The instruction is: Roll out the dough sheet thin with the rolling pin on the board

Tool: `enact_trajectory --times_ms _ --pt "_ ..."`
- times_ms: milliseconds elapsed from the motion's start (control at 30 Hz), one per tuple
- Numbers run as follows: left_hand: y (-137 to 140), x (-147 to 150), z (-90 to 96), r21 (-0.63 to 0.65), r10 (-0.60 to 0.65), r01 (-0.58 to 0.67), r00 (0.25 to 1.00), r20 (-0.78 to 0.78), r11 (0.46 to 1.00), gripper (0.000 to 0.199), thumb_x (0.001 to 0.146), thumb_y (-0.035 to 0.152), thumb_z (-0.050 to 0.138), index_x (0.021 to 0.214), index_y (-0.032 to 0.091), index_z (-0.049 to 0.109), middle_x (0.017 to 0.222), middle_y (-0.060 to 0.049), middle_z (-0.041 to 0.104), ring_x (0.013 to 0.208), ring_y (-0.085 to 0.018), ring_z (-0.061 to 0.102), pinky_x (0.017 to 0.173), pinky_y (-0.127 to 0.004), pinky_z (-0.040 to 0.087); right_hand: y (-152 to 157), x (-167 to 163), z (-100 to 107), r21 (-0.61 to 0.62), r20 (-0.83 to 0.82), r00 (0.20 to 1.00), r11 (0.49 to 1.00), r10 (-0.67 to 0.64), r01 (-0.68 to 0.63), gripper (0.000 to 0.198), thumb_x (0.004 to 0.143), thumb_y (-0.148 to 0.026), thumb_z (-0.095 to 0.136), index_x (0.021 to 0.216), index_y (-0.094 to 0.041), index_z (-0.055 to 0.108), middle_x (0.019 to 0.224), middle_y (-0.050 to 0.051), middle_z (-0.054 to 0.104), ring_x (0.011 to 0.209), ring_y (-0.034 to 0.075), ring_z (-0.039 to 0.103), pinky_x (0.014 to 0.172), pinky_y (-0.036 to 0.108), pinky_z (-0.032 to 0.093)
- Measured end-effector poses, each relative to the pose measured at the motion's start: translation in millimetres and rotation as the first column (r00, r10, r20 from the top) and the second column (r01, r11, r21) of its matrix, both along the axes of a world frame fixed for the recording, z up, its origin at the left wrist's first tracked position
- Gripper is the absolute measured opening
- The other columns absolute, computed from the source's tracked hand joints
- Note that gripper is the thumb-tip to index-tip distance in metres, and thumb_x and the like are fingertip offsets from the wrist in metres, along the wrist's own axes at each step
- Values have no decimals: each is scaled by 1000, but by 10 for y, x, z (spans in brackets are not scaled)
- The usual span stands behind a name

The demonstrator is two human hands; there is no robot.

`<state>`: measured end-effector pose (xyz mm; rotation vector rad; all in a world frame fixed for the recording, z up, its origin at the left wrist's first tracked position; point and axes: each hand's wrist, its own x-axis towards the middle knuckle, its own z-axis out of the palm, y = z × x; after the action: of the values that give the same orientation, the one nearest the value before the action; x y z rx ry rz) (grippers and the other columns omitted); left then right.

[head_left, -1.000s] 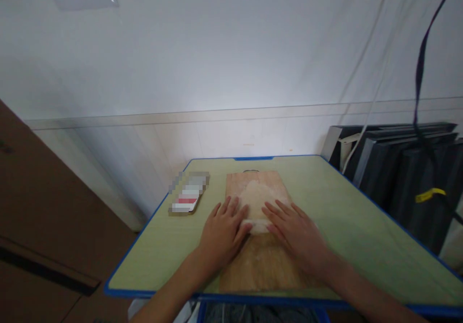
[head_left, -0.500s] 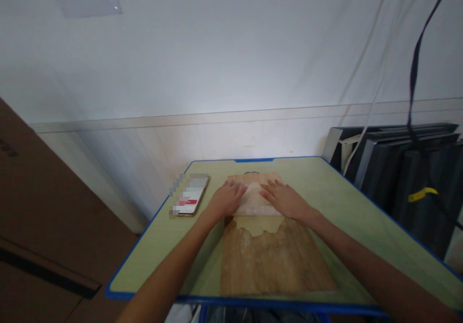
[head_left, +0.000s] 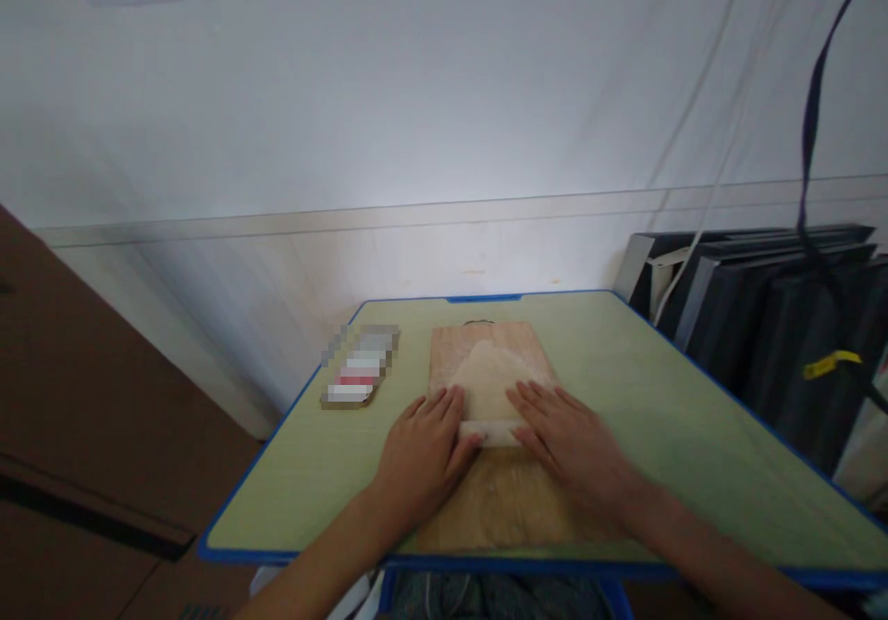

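A flat sheet of pale dough point(head_left: 489, 381) lies on the wooden board point(head_left: 478, 514), narrowing toward the far end. Across its near part runs a pale, floured cylinder point(head_left: 497, 433) that looks like a rolling pin; its ends are hidden under my hands. My left hand point(head_left: 426, 444) rests over the left end, fingers stretched forward and thumb pointing inward. Over the right end lies my right hand point(head_left: 573, 435), its fingers extended and slightly apart. Both hands are open, palms down, pressing on the cylinder rather than wrapped round it.
A phone point(head_left: 361, 367), partly pixelated, lies left of the board on the blue-edged table point(head_left: 666, 398). Dark flat panels point(head_left: 756, 315) lean by the wall at right. A black cable point(head_left: 811, 130) hangs there. Brown furniture point(head_left: 83, 435) stands at left.
Both hands have come back from the far end of the board toward me. The far part of the dough is now uncovered, and the pale cylinder shows between my thumbs.
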<state>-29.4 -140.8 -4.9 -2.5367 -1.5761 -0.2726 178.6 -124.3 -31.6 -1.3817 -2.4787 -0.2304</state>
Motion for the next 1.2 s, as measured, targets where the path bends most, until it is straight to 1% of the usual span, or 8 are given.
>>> enact_trajectory --times_ms 233,333,633,733,833,1000,1067,1200 --pt "821 -5 107 -109 -11 9 1000 -15 994 46 96 36 19 115 12 55 120 -13 60 119 -22 50 96 -35 42 744 -95 262 -186 15 997 980 -74 76 49 96 -39 24 131 -17 49 136 10 49 127 26 41 101 45 35" --pt "932 -2 129 -156 14 -11 1000 16 988 49 97 34 15 112 14 57 115 -11 63 115 -20 54 94 -33 43 850 -98 293 -255 8 999 966 -48 49 50 97 -37 19 127 -17 53 133 9 52 125 24 44 100 41 38" --pt "-80 55 -33 -21 75 -74 997 30 997 49 92 43 31 130 14 44 135 -13 49 124 -25 45 103 -46 36 2 -4 -1 -9 -10 999 999 -40 40 46 94 -37 29 129 -16 52 135 12 49 126 24 43 103 44 35" --pt "-199 52 -80 -15 49 -48 998 36 999 55 91 47 34 134 13 39 138 -14 45 129 -26 40 105 -47 32 -148 40 -71 48 -25 1000 999 -8 9 47 93 -36 32 132 -15 48 136 12 47 125 23 44 102 43 37" --pt "17 40 -34 -9 45 -45 999 19 999 50 93 44 31 131 14 42 136 -14 48 127 -26 42 104 -46 35 12 35 -3 -1 -3 1000 1000 8 -8 46 94 -36 31 131 -16 49 135 11 49 125 24 45 101 42 37" --pt "779 2 118 -123 -113 105 992 -62 987 36 95 30 31 112 11 57 114 -13 62 115 -23 52 96 -35 42 685 -62 208 -120 12 999 992 -36 37 48 96 -36 25 127 -14 53 133 12 51 126 25 43 101 41 37" --pt "988 -18 143 -118 -96 89 993 -62 989 43 97 26 20 110 9 58 112 -13 63 111 -22 54 95 -34 42 872 -89 253 -178 -13 1000 984 -11 9 49 97 -34 21 121 -12 58 127 11 57 123 22 47 101 36 37" --pt "926 -50 101 -86 -96 90 992 -77 992 45 97 24 15 114 13 55 116 -11 61 113 -21 52 101 -38 36 797 -101 254 -168 -18 1000 985 -26 22 48 96 -35 23 118 -13 60 126 13 58 121 24 48 100 40 38"
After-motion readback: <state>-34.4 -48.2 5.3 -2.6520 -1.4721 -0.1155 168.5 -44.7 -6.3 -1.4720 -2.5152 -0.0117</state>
